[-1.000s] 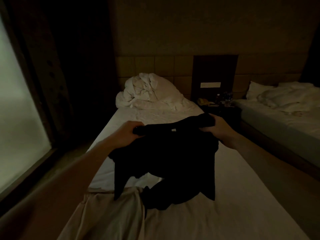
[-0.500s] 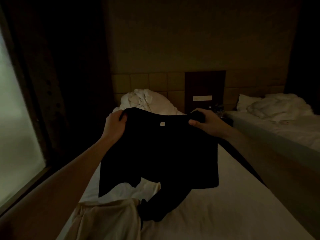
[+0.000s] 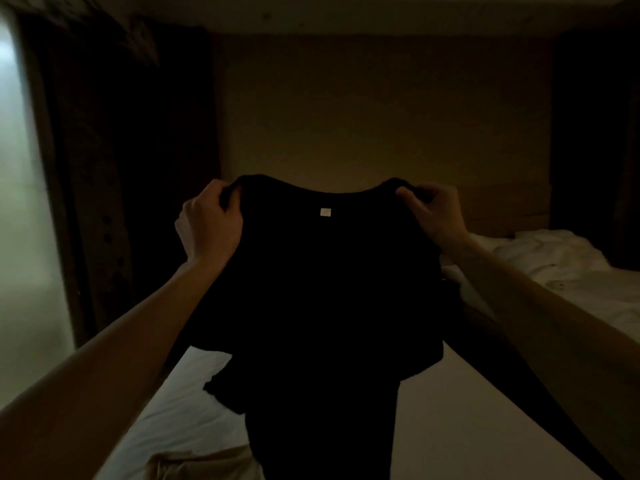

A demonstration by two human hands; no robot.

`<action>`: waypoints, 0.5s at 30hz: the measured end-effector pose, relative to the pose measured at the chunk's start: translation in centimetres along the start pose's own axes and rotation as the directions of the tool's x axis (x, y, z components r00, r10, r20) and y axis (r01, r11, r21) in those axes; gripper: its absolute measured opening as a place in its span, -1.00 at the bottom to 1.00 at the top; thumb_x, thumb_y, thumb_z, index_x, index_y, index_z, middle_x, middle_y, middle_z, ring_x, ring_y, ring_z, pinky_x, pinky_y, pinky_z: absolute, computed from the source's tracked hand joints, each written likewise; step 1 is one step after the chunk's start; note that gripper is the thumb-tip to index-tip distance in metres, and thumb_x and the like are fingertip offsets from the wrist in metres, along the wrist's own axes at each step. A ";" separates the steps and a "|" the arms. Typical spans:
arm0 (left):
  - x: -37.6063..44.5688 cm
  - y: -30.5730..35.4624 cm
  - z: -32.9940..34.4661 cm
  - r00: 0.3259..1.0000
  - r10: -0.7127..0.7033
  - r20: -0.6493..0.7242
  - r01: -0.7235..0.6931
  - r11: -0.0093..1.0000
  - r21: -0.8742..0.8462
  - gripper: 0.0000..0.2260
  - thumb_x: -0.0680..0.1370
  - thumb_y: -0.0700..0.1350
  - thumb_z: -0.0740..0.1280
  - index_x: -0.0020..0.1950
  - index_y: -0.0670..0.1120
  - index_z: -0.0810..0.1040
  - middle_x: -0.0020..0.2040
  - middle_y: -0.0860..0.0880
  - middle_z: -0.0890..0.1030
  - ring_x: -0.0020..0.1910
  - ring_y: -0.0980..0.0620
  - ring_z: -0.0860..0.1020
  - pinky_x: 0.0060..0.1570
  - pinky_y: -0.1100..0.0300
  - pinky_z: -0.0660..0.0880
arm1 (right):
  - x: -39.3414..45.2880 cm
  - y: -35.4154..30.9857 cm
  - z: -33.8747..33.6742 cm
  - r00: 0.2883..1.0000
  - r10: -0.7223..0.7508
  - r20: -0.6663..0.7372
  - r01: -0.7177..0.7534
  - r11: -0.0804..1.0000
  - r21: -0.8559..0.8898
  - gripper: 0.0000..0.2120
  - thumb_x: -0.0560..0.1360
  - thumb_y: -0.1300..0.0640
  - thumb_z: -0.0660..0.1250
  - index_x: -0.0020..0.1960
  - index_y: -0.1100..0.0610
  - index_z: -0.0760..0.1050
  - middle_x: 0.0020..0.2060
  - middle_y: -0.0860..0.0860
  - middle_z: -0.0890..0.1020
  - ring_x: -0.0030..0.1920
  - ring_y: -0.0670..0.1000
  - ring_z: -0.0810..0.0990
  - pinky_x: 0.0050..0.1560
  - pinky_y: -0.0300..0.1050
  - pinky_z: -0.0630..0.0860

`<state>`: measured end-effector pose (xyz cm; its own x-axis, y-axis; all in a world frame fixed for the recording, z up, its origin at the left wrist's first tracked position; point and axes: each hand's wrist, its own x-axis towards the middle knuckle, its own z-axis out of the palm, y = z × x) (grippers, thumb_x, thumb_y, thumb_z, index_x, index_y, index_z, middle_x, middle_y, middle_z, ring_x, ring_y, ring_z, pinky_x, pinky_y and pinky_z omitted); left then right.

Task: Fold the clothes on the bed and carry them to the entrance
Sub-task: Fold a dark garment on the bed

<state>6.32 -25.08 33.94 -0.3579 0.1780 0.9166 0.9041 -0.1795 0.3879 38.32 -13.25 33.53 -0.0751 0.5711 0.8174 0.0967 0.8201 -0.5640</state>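
- A dim room, lit mainly by pale, hazy daylight from the window (image 3: pixel 24 202) at far left.
- The black garment (image 3: pixel 325 289) reads as a detail-free silhouette.
- Corners fall into deep shadow; wide-angle bending at the edges; overall soft and grainy.

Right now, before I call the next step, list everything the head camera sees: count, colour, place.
black top: one, black with a small pale neck label, held up mid-air over the near bed
near bed: one, white sheet, below the top
beige garment: one, beige, on the near bed at bottom left
second bed: one, rumpled white bedding, at right
window: one, pale glow, far left
left hand: one, grip on the top's left shoulder
right hand: one, grip on the top's right shoulder
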 end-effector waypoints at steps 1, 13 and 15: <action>0.5 0.4 -0.4 1.000 0.016 -0.018 -0.016 1.000 -0.019 -0.69 0.56 0.16 0.16 0.02 0.00 0.59 -0.11 -0.10 0.67 -0.11 -0.17 0.61 -0.10 -0.07 0.54 | 0.5 -0.6 -0.3 0.999 -0.032 -0.032 0.031 0.999 -0.022 -0.70 0.51 -0.01 0.39 -0.23 0.23 0.58 -0.40 0.01 0.59 -0.35 -0.09 0.52 -0.35 -0.19 0.34; 0.5 -1.5 -0.1 0.998 0.044 0.038 -0.047 0.997 0.061 -0.70 0.56 0.17 0.26 0.00 -0.02 0.65 -0.09 -0.08 0.68 -0.09 -0.14 0.63 -0.08 -0.04 0.55 | 1.3 1.6 -1.3 0.947 -0.189 0.259 0.293 0.838 -0.461 -0.90 0.56 -0.02 0.33 -0.08 -0.03 0.57 -0.29 -0.07 0.58 -0.26 -0.15 0.55 -0.26 -0.08 0.40; -0.4 -3.0 2.0 0.992 0.049 0.120 -0.063 0.992 0.114 -0.69 0.56 0.18 0.25 0.02 -0.01 0.64 -0.07 -0.09 0.68 -0.07 -0.16 0.63 -0.09 -0.01 0.55 | 1.6 3.7 -0.7 0.946 -0.091 0.311 0.243 0.833 -0.497 -0.89 0.60 -0.02 0.28 0.06 -0.04 0.54 -0.16 -0.03 0.63 -0.18 -0.01 0.60 -0.19 0.01 0.47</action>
<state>4.27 -22.65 32.23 -0.2826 0.2834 0.9164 0.9454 -0.0793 0.3160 39.22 -9.36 32.87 -0.3889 0.4774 0.7879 0.5554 0.8038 -0.2129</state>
